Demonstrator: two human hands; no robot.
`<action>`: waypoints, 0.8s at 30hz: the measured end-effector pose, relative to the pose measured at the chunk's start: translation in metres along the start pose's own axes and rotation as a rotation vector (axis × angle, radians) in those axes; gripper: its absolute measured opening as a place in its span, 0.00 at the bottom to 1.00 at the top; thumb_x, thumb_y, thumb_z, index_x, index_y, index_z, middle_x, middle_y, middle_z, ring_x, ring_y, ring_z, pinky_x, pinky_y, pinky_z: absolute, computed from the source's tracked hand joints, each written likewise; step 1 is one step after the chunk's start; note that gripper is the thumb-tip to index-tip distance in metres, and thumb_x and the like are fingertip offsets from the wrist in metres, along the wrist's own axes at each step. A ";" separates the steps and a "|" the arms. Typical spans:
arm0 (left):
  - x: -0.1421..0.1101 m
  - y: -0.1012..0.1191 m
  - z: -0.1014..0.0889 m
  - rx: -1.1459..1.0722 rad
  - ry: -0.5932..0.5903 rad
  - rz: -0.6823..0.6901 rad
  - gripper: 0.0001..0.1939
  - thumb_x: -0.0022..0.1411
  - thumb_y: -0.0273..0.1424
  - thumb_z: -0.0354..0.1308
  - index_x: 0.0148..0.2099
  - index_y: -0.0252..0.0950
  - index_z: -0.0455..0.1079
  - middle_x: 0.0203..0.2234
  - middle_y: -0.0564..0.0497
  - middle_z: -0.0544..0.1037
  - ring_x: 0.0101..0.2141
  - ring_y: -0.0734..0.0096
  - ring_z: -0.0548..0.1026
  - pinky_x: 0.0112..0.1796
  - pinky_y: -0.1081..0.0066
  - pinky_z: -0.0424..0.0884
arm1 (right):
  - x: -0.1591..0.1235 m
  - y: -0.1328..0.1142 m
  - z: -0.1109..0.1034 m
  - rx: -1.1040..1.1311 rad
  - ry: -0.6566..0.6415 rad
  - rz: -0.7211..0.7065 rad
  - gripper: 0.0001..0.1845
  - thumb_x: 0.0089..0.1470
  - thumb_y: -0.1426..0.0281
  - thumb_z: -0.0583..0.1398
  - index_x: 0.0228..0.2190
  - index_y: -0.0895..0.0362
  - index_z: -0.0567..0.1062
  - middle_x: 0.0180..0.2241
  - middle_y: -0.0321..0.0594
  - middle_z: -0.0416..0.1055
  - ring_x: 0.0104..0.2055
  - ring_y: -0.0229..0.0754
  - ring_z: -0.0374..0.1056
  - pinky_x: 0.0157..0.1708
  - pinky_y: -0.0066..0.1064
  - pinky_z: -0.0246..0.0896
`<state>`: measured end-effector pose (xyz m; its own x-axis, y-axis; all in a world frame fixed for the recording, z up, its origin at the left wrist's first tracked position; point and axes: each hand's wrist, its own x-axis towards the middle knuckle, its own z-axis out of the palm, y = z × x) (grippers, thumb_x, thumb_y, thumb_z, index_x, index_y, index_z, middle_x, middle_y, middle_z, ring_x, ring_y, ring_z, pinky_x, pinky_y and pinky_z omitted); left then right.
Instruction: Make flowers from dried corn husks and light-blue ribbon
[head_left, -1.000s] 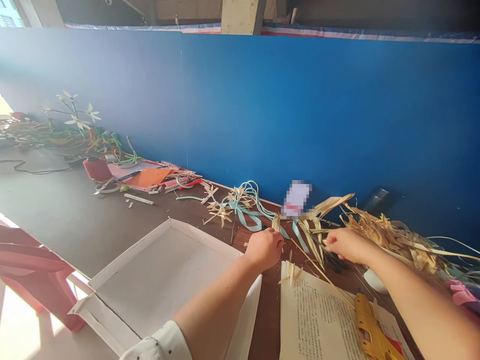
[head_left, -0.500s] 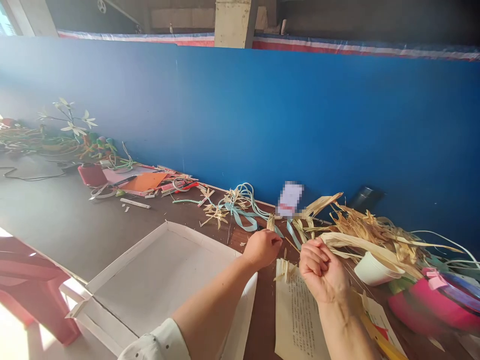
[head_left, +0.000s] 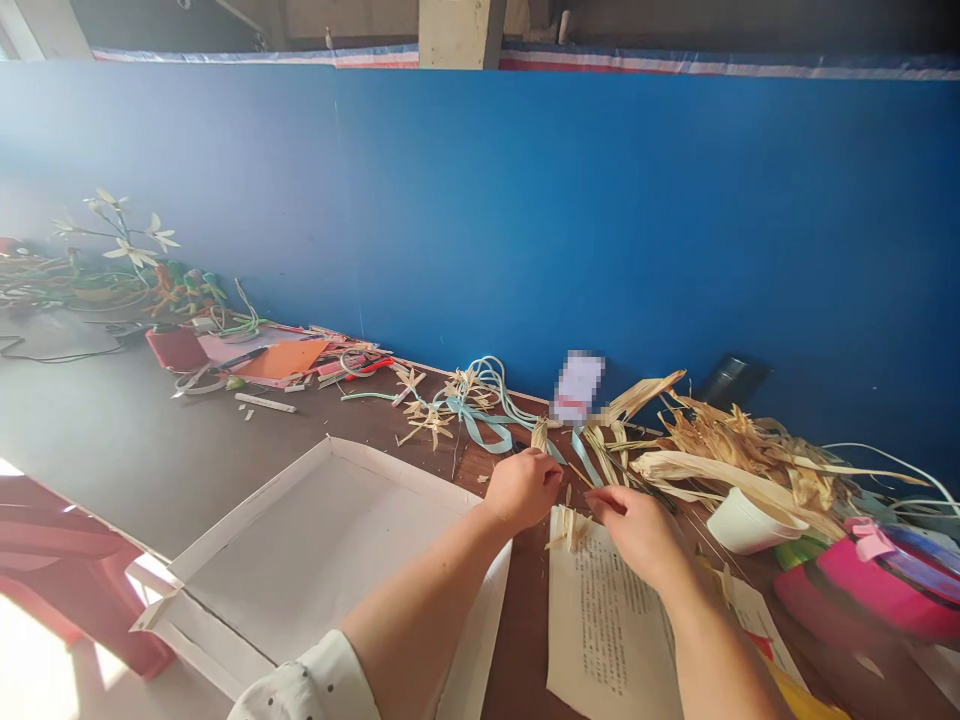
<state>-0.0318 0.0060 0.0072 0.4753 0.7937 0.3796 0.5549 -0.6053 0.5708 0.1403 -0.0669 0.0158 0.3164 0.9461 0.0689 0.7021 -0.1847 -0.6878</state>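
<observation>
My left hand is closed, its fingers curled toward the right; whatever it grips, if anything, is hidden. My right hand faces it with thumb and fingertips together in a pinch, and I cannot make out anything between them. A small gap separates the two hands. Under the right hand lies a printed sheet with cut strips of pale dry husk on its top edge. Just beyond the hands are a piece of corn husk and a pale blue ribbon.
A shallow white cardboard tray lies on the left. Dried corn husks, a white cup and a pink bag crowd the right. Husk flowers and cords lie along the blue partition.
My right hand has turned from a palm-up fist to a palm-down pinch, its fingertips lower and nearer the left hand. The left hand stays closed in nearly the same place. The view has shifted slightly.
</observation>
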 end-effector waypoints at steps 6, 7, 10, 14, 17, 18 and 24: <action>0.001 -0.003 0.001 0.022 -0.019 -0.016 0.11 0.60 0.33 0.50 0.37 0.41 0.74 0.35 0.53 0.76 0.34 0.71 0.73 0.34 0.74 0.66 | 0.008 0.015 0.026 -0.101 -0.044 0.045 0.09 0.47 0.62 0.59 0.28 0.52 0.77 0.28 0.41 0.77 0.31 0.46 0.72 0.29 0.31 0.58; 0.001 -0.003 0.001 0.020 -0.021 -0.015 0.11 0.60 0.33 0.50 0.36 0.41 0.74 0.35 0.53 0.76 0.34 0.71 0.73 0.34 0.74 0.66 | 0.008 0.015 0.028 -0.101 -0.051 0.044 0.09 0.46 0.61 0.60 0.27 0.52 0.77 0.26 0.40 0.77 0.29 0.45 0.72 0.27 0.31 0.57; 0.001 -0.003 0.002 0.017 -0.019 -0.009 0.11 0.60 0.34 0.50 0.36 0.41 0.74 0.35 0.52 0.76 0.34 0.71 0.73 0.34 0.74 0.66 | 0.006 0.016 0.033 -0.096 -0.062 0.046 0.08 0.44 0.62 0.60 0.23 0.52 0.75 0.20 0.37 0.74 0.23 0.42 0.68 0.22 0.29 0.53; 0.001 -0.003 0.000 0.016 -0.011 -0.018 0.11 0.60 0.33 0.50 0.36 0.41 0.74 0.34 0.53 0.76 0.33 0.71 0.72 0.33 0.74 0.66 | 0.005 0.016 0.033 -0.049 -0.050 0.047 0.08 0.44 0.63 0.60 0.20 0.54 0.74 0.20 0.35 0.72 0.22 0.40 0.66 0.22 0.28 0.51; 0.001 -0.001 -0.002 -0.011 -0.007 -0.036 0.11 0.59 0.33 0.50 0.35 0.40 0.74 0.34 0.52 0.76 0.32 0.71 0.72 0.34 0.73 0.66 | 0.005 0.015 0.026 0.021 -0.058 0.033 0.11 0.45 0.59 0.60 0.23 0.55 0.75 0.21 0.34 0.72 0.23 0.39 0.65 0.23 0.28 0.53; 0.002 -0.001 -0.002 -0.034 -0.009 -0.047 0.11 0.59 0.33 0.50 0.35 0.40 0.75 0.34 0.52 0.76 0.33 0.71 0.72 0.35 0.73 0.66 | 0.004 0.014 0.023 0.068 -0.054 0.040 0.13 0.46 0.58 0.60 0.25 0.55 0.75 0.20 0.34 0.71 0.22 0.38 0.64 0.23 0.28 0.53; 0.006 -0.002 -0.001 -0.363 -0.185 -0.164 0.12 0.56 0.37 0.54 0.35 0.38 0.76 0.29 0.52 0.77 0.31 0.73 0.71 0.33 0.74 0.65 | -0.004 0.003 0.009 0.605 0.051 0.240 0.19 0.38 0.56 0.67 0.29 0.56 0.74 0.21 0.31 0.67 0.19 0.32 0.54 0.17 0.24 0.45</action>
<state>-0.0311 0.0117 0.0092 0.5338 0.8331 0.1449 0.3731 -0.3858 0.8438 0.1354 -0.0688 0.0071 0.4595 0.8809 -0.1131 0.1298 -0.1926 -0.9727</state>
